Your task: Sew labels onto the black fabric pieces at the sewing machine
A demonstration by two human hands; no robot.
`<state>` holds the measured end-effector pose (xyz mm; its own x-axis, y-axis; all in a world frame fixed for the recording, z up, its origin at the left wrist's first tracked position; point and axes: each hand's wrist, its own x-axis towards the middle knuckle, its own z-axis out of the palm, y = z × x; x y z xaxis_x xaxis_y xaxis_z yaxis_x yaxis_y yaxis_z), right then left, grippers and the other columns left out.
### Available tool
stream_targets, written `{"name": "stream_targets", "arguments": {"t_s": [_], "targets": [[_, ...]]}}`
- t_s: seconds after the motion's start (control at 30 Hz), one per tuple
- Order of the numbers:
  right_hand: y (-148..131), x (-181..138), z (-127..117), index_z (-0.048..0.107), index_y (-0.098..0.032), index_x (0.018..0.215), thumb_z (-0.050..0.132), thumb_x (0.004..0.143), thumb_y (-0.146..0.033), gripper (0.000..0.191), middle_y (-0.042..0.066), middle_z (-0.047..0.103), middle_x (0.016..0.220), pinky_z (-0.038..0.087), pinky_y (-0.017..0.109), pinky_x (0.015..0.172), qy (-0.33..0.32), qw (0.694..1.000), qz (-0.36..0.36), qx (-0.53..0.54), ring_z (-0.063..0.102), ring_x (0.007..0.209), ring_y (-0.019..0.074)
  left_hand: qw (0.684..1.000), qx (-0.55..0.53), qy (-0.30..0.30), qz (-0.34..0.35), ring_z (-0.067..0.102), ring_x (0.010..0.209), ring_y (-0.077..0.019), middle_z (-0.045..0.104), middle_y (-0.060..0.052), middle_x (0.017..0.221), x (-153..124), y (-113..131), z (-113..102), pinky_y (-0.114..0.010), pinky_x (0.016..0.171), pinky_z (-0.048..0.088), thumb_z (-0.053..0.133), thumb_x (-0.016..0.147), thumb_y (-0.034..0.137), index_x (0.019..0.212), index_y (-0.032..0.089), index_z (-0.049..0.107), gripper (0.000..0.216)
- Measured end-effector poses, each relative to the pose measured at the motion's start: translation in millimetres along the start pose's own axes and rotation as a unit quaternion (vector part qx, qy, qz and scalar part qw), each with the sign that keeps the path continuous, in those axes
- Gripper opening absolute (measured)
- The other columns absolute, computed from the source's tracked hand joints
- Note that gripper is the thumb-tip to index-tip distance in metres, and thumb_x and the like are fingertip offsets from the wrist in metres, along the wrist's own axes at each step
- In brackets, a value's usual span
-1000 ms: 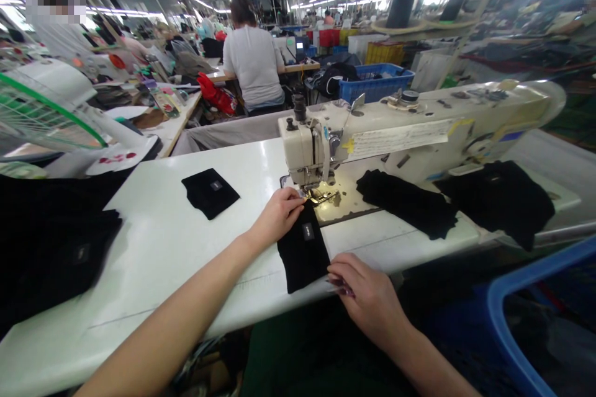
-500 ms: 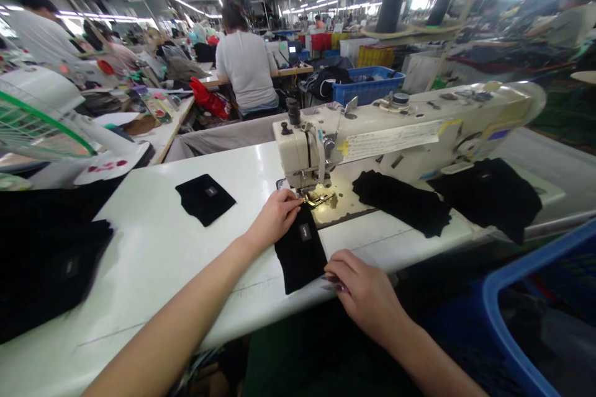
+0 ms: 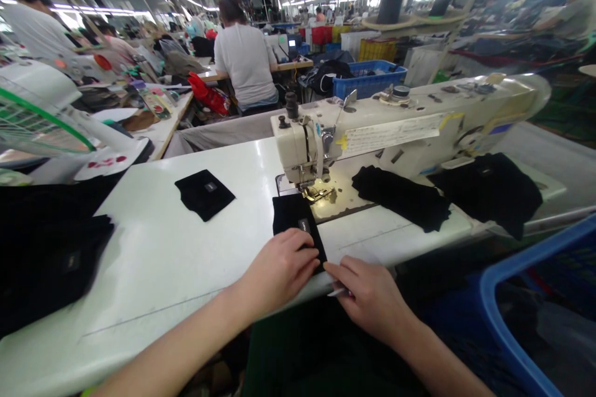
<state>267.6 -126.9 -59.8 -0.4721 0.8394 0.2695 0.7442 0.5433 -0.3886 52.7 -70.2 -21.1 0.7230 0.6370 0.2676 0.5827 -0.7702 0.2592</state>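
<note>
A black fabric piece (image 3: 287,209) with a small label (image 3: 303,226) lies at the front of the sewing machine (image 3: 302,158), its far edge beside the presser foot (image 3: 319,193). My left hand (image 3: 284,260) rests over its near part with fingers bent and closed on the cloth, hiding much of it. At the cloth's near right corner, my right hand (image 3: 367,291) pinches the edge with thumb and forefinger. A small pointed metal tool, perhaps thread snips (image 3: 337,292), sticks out from under the right fingers, mostly hidden.
Another labelled black piece (image 3: 205,194) lies left on the white table (image 3: 186,260). Dark cloth (image 3: 51,260) is heaped at far left. Two black pieces, one crumpled (image 3: 400,195) and one wider (image 3: 488,189), lie right. A blue basket (image 3: 493,304) stands lower right.
My left hand has moved from beside the presser foot toward me, down onto the near part of the black fabric piece. My right hand stays at the corner, nearly unmoved.
</note>
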Motion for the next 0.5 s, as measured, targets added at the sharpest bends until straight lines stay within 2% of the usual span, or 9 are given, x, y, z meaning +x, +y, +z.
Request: {"name": "stream_targets", "arguments": {"t_s": [0.07, 0.13, 0.27, 0.5], "targets": [[2, -1, 1, 0.066, -0.020, 0.121, 0.055, 0.082, -0.008, 0.042, 0.004, 0.066, 0.085, 0.040, 0.028, 0.059, 0.002, 1.000, -0.005, -0.005, 0.061, 0.069, 0.0184, 1.000, 0.001, -0.020, 0.024, 0.062, 0.101, -0.0250, 0.067, -0.011, 0.105, -12, 17, 0, -0.039, 0.084, 0.060, 0.050, 0.097, 0.021, 0.107, 0.016, 0.069, 0.022], [3, 0, 1, 0.067, -0.020, 0.120, 0.056, 0.081, -0.008, 0.042, 0.004, 0.067, 0.085, 0.040, 0.029, 0.059, 0.001, 1.000, -0.007, -0.004, 0.061, 0.069, 0.0184, 0.998, 0.026, -0.018, 0.045, 0.062, 0.109, -0.0270, 0.067, -0.013, 0.111, -20, 22, 2, -0.040, 0.087, 0.060, 0.048, 0.097, 0.019, 0.115, 0.013, 0.066, 0.026], [4, 9, 0, 0.069, -0.020, 0.115, 0.057, 0.079, -0.007, 0.041, 0.004, 0.068, 0.085, 0.041, 0.029, 0.061, -0.010, 1.000, 0.000, -0.002, 0.063, 0.070, 0.0190, 0.996, 0.057, -0.001, 0.065, 0.062, 0.112, -0.0275, 0.068, -0.014, 0.114, -23, 12, 8, -0.041, 0.086, 0.062, 0.046, 0.098, 0.020, 0.118, 0.015, 0.064, 0.028], [6, 33, -3, 0.070, -0.024, 0.117, 0.059, 0.082, -0.011, 0.039, 0.003, 0.071, 0.088, 0.044, 0.027, 0.065, -0.045, 0.998, 0.036, -0.021, 0.065, 0.076, 0.0184, 0.998, 0.041, 0.000, 0.050, 0.062, 0.111, -0.0267, 0.066, -0.013, 0.115, -10, -9, 4, -0.041, 0.088, 0.061, 0.048, 0.099, 0.023, 0.120, 0.016, 0.065, 0.028]]}}
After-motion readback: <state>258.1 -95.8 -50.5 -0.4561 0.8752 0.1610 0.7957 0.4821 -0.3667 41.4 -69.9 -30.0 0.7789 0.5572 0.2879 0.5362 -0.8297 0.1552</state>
